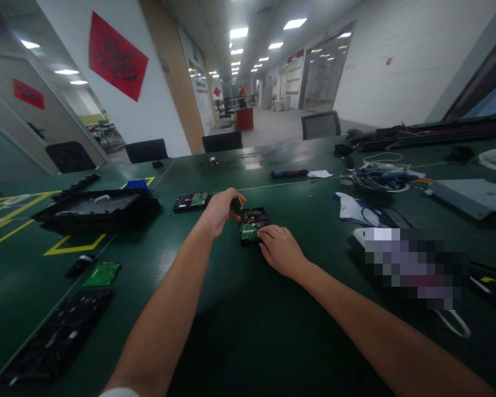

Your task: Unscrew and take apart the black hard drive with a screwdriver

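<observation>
A black hard drive (254, 213) with a green circuit board (249, 231) lies in front of me on the dark green table (231, 325). My left hand (222, 211) is closed around a short, dark green and yellow handle, apparently a screwdriver (237, 205), upright at the drive's left edge. Its tip is too small to make out. On the drive's lower right side, the fingers of my right hand (283, 248) are pressed against the edge and grip it. A second hard drive (191, 202) rests just left of my left hand.
To the left are a black plastic tray (101, 207), a loose green circuit board (101, 274) and a long black panel (60, 333). Bundled cables (382, 177), a grey metal box (475, 196) and a white power strip (361, 237), partly blurred, occupy the right. Chairs (222, 142) stand beyond.
</observation>
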`<act>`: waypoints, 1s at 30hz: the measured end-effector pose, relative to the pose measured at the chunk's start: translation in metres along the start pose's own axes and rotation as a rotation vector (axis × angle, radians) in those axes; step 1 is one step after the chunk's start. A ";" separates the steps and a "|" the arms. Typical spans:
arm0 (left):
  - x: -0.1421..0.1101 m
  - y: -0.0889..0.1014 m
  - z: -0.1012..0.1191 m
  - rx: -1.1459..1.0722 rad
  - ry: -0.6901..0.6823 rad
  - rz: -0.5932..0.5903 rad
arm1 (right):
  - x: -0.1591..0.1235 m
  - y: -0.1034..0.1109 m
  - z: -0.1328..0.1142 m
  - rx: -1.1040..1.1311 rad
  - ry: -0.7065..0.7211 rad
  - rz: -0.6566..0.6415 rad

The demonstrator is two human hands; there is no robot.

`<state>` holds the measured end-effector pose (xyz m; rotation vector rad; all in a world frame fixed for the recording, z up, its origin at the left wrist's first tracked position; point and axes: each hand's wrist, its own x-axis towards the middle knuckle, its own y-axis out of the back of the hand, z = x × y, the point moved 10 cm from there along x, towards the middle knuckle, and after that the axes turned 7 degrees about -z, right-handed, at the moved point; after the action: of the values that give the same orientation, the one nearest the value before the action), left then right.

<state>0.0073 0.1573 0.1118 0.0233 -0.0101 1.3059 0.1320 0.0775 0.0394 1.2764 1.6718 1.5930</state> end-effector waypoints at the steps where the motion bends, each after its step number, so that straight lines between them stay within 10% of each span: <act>1: 0.000 0.000 0.000 0.006 0.003 0.003 | 0.000 0.000 0.000 0.000 -0.001 0.004; 30: -0.003 -0.015 -0.008 -0.098 0.108 -0.132 | 0.000 0.000 0.000 0.009 0.000 0.007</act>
<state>0.0206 0.1510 0.1033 -0.1286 0.0194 1.1716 0.1318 0.0775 0.0395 1.2879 1.6782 1.5911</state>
